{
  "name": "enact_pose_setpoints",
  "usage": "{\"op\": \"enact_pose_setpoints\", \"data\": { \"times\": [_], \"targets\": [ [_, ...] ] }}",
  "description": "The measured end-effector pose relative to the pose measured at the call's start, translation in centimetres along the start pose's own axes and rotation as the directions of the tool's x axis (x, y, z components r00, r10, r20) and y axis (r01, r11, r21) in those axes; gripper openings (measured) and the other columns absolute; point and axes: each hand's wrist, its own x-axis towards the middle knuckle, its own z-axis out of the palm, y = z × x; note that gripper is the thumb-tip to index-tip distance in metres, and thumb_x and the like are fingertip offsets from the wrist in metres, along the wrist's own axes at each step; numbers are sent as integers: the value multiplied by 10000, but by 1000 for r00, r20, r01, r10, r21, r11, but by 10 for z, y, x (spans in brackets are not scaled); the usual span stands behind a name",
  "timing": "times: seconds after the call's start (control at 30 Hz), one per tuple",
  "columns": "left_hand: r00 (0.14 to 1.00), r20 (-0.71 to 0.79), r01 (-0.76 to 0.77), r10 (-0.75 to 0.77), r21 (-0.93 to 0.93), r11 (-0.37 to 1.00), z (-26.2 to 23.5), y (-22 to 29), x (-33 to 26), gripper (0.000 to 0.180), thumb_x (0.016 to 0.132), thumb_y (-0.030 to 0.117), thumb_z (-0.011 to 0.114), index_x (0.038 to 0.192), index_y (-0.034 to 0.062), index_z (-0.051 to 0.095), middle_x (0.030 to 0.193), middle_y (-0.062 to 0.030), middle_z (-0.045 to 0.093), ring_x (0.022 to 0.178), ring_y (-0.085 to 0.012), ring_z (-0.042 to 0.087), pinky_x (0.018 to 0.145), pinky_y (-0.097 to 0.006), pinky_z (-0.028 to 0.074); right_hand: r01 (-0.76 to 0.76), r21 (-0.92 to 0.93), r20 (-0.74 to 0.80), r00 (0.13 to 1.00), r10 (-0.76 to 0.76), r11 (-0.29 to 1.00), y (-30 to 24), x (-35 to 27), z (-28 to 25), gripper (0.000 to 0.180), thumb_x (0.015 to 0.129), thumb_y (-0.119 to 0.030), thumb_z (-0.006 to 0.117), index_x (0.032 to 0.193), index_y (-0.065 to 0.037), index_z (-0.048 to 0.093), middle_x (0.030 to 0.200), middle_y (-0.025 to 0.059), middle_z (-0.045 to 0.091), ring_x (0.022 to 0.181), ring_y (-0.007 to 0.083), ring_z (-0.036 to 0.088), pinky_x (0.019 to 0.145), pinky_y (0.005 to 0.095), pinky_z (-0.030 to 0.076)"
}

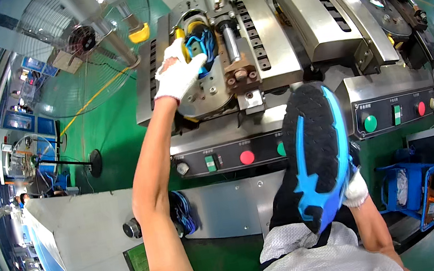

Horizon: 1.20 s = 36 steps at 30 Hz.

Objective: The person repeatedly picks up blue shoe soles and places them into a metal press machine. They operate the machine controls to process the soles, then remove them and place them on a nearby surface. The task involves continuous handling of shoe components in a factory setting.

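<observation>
- Left press (276, 45) is standing as landmark; its control panel (227, 154) is facing the person, presumably for easy reach.
- Right press (318, 21) is standing right of the left press; only a narrow gap is showing between housings.
- Grey worktop (87, 232) is sitting front-left of the left press; green floor (115, 146) is giving open room between them.
- Large fan (81, 38) is standing left of the left press, limiting room that side.
- Held sneaker (319, 147) is pointing toe-up in front of the left press, sole facing the camera. Toe is overlapping the front edge in view; can't tell touching or apart.
- Mounted sneaker (203, 46) is sitting on the left press, probably nested so fixtures brace it; cylinder rod (230, 41) is crowding its right.
- Left hand (178, 73), gloved, is resting at the mounted sneaker's left on the left press, likely steadying it. Thumb is standing well apart from the fingers; can't tell whether they're clamping.
- Right hand (356, 189), gloved, is holding the held sneaker's right side in front of the left press, probably leaving the sole free; finger closure is hiding behind it, can't tell.
</observation>
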Motion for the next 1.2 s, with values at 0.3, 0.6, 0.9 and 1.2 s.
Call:
{"op": "enact_pose_setpoints", "data": {
  "times": [0.3, 0.6, 0.9, 1.2],
  "targets": [
    [952, 98, 248, -289, 304, 920, 83, 1, 125, 880, 807, 560, 772, 1427, -9, 515, 1374, -274, 650, 1256, -408, 652, 1085, -490, 492, 284, -443, -153, 910, -384, 850, -9, -122, -45, 1191, 734, -198, 973, 1664, -16, 251, 1656, 152, 394, 1454, 355, 475, 1187, 505, 443],
    [956, -249, 160, -156, -4, 987, -98, 40, -6, 488, 893, 408, 759, 1248, 90, 654, 1150, -197, 728, 1081, -306, 708, 940, -419, 552, -31, -854, 278, 817, -506, -519, -19, -116, -71, 147, 812, -12, 645, 881, -73, 531, 751, 32, 408, 715, 202, 477, 815, 371, 449],
    [953, -183, 180, -241, -299, 937, -100, -37, -366, 497, 766, 74, 832, 1207, 9, 611, 1184, -141, 654, 1099, -265, 651, 1002, -397, 512, 27, -959, -104, 891, -442, 281, 1, -23, 28, 92, 955, -45, 676, 997, -81, 602, 1006, 32, 621, 945, 141, 622, 864, 331, 505],
    [874, 87, 485, -479, -75, 871, 21, -97, -516, 556, 735, 244, 894, 1206, 107, 633, 1166, -146, 618, 1082, -388, 646, 887, -525, 525, 30, -922, -46, 982, -186, 387, 31, 293, 224, 212, 950, -197, 771, 1125, -116, 682, 1045, 76, 746, 809, 229, 748, 538, 408, 600]
  ]
}}
